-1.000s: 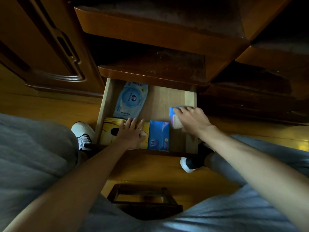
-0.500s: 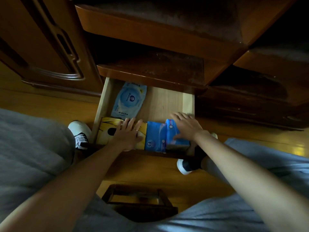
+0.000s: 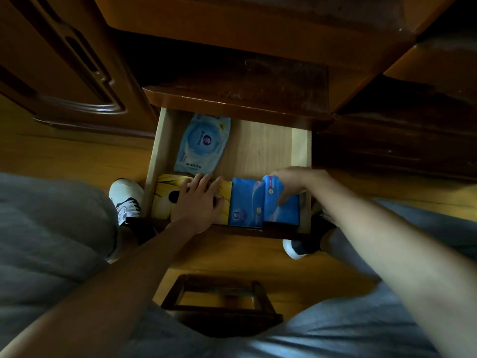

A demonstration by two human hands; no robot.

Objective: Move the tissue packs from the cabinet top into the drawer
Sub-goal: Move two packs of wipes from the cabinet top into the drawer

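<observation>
Right hand (image 3: 296, 186) is over the near-right corner of the open drawer (image 3: 300, 148), fingers curled down onto the right blue tissue pack (image 3: 282, 210); fingertips touch the pack's top face, wrist arched above it. Can't tell if it's actually gripping or just pressing: the thumb side is hidden behind the pack. Left hand (image 3: 198, 202) lies flat, fingers spread, palm down on the yellow tissue pack (image 3: 165, 200) at the drawer's near-left corner. Front row of the drawer, left to right: yellow pack, left blue tissue pack (image 3: 245, 202), right blue pack. The two blue packs touch, and the right one's edge seems to overlap the left one slightly. Yellow pack butts against the left blue one. Behind the yellow pack, toward the drawer's back-left, a pale blue wipes pouch (image 3: 202, 143) lies flat with its round label up. Back-right of the drawer is bare wood. Drawer sits pulled out under a dark wooden cabinet shelf (image 3: 232, 83). Outside the drawer: a white sneaker (image 3: 125, 196) just left of its left wall, a dark shoe with white sole (image 3: 299, 248) near its front-right corner, both on the wooden floor (image 3: 64, 156). A small dark wooden stool (image 3: 219, 295) stands in front of the drawer, between the person's knees in grey trousers (image 3: 46, 228). Lighting is dim; print on the packs isn't readable.
</observation>
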